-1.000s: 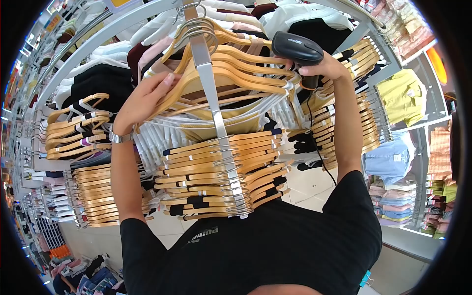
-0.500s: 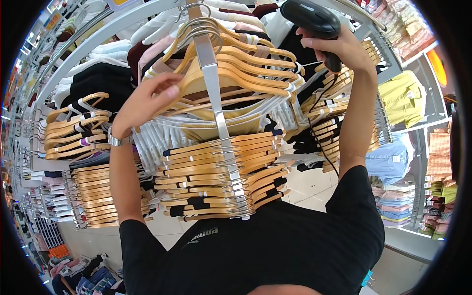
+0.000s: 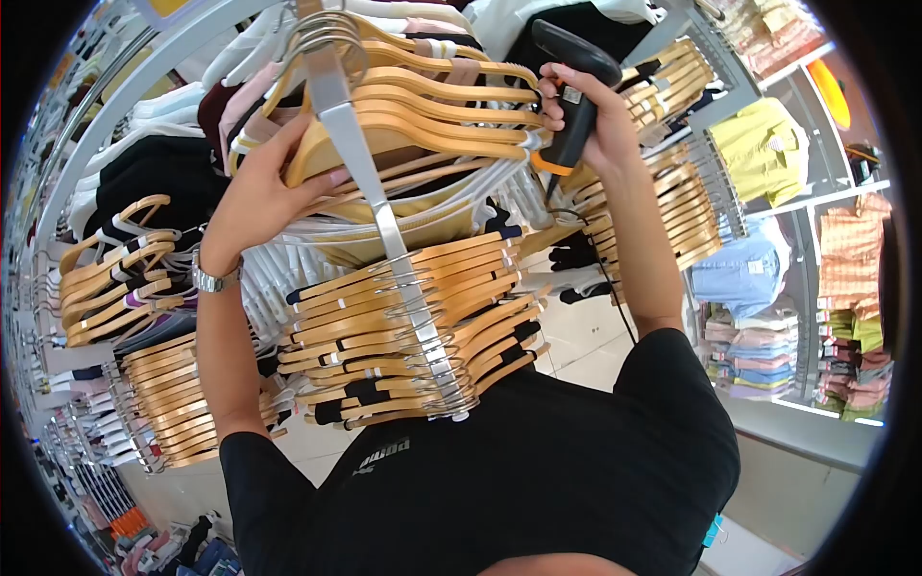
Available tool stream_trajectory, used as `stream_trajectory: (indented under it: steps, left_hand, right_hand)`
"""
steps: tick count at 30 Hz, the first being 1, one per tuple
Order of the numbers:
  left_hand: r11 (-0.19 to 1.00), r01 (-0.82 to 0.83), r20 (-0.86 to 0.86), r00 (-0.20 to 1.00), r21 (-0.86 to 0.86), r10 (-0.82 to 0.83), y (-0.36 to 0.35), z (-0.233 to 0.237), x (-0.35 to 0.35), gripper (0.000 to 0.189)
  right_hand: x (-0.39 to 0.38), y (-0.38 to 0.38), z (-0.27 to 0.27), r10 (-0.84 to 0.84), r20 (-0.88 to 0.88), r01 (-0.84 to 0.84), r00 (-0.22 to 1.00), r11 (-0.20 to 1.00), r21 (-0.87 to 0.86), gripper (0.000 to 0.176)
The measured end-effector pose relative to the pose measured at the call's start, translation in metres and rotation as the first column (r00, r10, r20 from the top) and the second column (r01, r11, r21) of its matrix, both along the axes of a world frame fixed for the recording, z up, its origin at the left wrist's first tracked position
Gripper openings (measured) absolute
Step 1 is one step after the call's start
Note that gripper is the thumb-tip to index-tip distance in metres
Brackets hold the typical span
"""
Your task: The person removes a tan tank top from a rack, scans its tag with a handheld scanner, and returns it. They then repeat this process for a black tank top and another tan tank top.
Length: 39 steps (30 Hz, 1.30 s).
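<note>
My right hand (image 3: 603, 120) is wrapped around the handle of a black barcode scanner (image 3: 574, 62), held beside the right ends of the wooden hangers (image 3: 451, 113). A dark cord (image 3: 607, 264) runs down from the scanner's handle. My left hand (image 3: 257, 202), with a metal-banded watch (image 3: 213, 278) on its wrist, grips the left ends of those hangers, fingers behind and thumb in front. They hang with light-coloured garments from a sloping metal rail arm (image 3: 370, 178). Lower on that arm hangs a tight row of wooden hangers (image 3: 384, 331) bearing dark and white clips.
More wooden hangers (image 3: 173, 398) hang in a row at the left, near dark garments (image 3: 158, 187). At the right are a yellow shirt (image 3: 764, 149), a blue shirt (image 3: 740, 269) and folded clothes (image 3: 759, 350) on shelves. Tiled floor (image 3: 586, 336) shows below.
My left hand has closed on the left ends of the hangers. My right hand has brought the scanner down and left, closer to them, and tilted it. The whole view has shifted slightly.
</note>
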<state>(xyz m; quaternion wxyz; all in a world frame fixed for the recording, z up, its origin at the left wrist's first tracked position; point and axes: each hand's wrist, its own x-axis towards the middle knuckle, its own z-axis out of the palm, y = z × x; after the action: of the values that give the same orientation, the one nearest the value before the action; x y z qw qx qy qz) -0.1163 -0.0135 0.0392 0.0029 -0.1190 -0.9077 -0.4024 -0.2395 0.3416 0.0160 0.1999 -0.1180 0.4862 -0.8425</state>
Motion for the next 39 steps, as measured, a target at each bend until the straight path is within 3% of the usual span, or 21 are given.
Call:
stream_trajectory:
  steps: [6,9,13,17,22,24,27,29,33,34,36,39]
  left_hand:
    - [1.000,-0.023,-0.013,1.000,0.009,0.024,0.001,-0.003,0.002,0.054]
    - [1.000,-0.027,0.009,1.000,-0.016,0.027,0.002,0.001,0.002,0.053]
    - [0.998,-0.054,-0.006,0.999,-0.030,0.054,0.002,-0.001,0.003,0.050]
    - [0.998,-0.060,0.021,0.998,-0.007,0.060,0.004,-0.001,0.003,0.045]
    - [0.998,-0.061,0.035,0.998,0.004,0.060,-0.001,-0.005,0.002,0.042]
    - [0.997,-0.061,0.029,0.998,-0.037,0.062,-0.002,-0.004,0.001,0.042]
    - [0.997,-0.051,-0.007,0.999,-0.051,0.051,-0.002,-0.002,0.001,0.044]
    - [0.999,-0.023,-0.032,0.999,-0.034,0.021,-0.002,-0.002,-0.001,0.045]
    - [1.000,0.021,-0.038,0.999,-0.021,-0.021,-0.003,0.001,-0.001,0.050]
    - [1.000,0.026,-0.042,0.999,-0.006,-0.026,-0.004,0.000,-0.002,0.051]
    - [1.000,0.030,-0.041,0.999,0.010,-0.029,-0.006,-0.004,-0.003,0.053]
    - [0.999,0.039,-0.017,0.999,0.024,-0.038,-0.008,-0.005,-0.006,0.054]
  right_hand:
    - [0.001,0.025,-0.049,-0.144,0.054,0.151,0.988,0.975,-0.160,0.025]
    - [0.006,0.033,-0.068,-0.151,0.087,0.169,0.985,0.953,-0.251,0.024]
    - [0.011,0.032,-0.092,-0.041,0.203,0.139,0.978,0.858,-0.494,0.023]
    - [0.014,0.024,-0.111,-0.164,0.173,0.206,0.971,0.943,-0.262,0.022]
    - [0.022,0.026,-0.104,-0.194,0.111,0.209,0.975,0.967,-0.145,0.021]
    - [0.029,0.033,-0.080,-0.250,-0.092,0.260,0.964,0.957,0.124,0.025]
    - [0.041,0.044,-0.028,-0.176,-0.376,0.369,0.910,0.759,0.537,0.030]
    - [0.050,0.052,0.005,-0.144,-0.390,0.369,0.910,0.709,0.601,0.032]
    - [0.073,0.053,0.076,-0.050,-0.622,0.559,0.782,0.500,0.662,0.030]
    - [0.076,0.052,0.093,0.001,-0.647,0.615,0.762,0.310,0.725,0.032]
    - [0.070,0.038,0.113,0.128,-0.816,0.771,0.563,0.275,0.575,0.040]
    - [0.037,0.002,0.119,0.286,-0.917,0.922,0.277,0.189,0.338,0.043]
